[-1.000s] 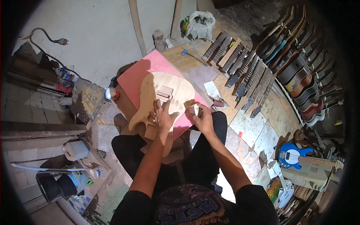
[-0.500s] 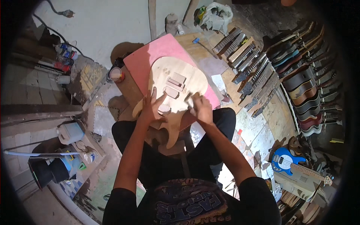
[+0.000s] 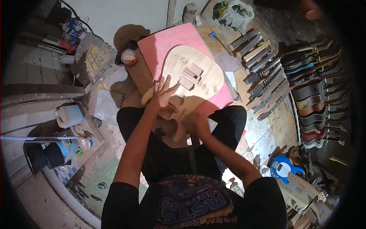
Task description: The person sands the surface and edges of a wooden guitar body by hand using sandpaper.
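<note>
A pale, unfinished wooden electric guitar body point(image 3: 212, 70) with routed cavities lies on a pink board point(image 3: 152, 49) in front of my lap. Its horned end points toward me. My left hand point(image 3: 163, 93) rests flat on it beside the cavities, fingers spread. Low over the near horn, my right hand point(image 3: 196, 123) is closed and smeared by motion. The small block it gripped a moment ago is hidden under the fingers now. Shadow covers the near part of the wood.
A round can point(image 3: 129, 57) stands left of the board. Several guitar necks point(image 3: 263, 66) lie in a row to the right, near a blue-headed hammer point(image 3: 213, 34). Beyond them guitars hang on a rack point(image 3: 309, 103). A blue bass guitar point(image 3: 282, 168) lies at lower right.
My right hand has moved toward me, from beside the cavities down to the near horn. My left hand stays on the guitar body. The whole view has shifted slightly.
</note>
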The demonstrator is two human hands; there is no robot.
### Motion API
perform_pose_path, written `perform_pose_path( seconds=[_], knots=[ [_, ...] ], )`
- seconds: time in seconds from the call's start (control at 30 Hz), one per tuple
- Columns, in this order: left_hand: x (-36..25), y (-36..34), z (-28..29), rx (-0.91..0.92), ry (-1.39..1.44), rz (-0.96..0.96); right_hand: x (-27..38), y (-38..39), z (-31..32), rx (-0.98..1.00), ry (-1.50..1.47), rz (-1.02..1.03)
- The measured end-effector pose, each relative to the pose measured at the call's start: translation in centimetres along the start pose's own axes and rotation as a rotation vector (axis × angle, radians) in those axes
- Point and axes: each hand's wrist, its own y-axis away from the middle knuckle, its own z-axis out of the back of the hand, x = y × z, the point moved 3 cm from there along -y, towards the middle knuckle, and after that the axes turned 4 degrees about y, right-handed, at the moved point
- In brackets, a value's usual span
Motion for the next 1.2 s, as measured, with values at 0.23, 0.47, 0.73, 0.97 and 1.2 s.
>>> perform_pose_path(
  seconds=[0.23, 0.47, 0.73, 0.97, 1.2],
  knots=[
    [1.0, 0.9, -0.6, -0.037, 0.026, 0.032, -1.8, -3.1, 4.2, 0.214, -0.414, -0.233],
    [2.9, 1.4, -1.6, -0.055, -0.009, 0.03, 3.0, -2.8, 5.4, -0.141, -0.163, 0.142],
    [2.2, 1.5, -1.7, -0.125, -0.015, -0.004, 2.5, -3.6, 3.9, -0.295, -0.049, 0.017],
    [1.1, 2.4, -2.1, -0.24, 0.057, 0.082, -14.6, -12.8, 13.3, -0.559, -0.06, -0.611],
    [-12.5, 10.8, -6.3, -0.377, 0.08, 0.604, -14.2, -6.4, 8.6, -0.629, -1.271, -0.874]
  ],
)
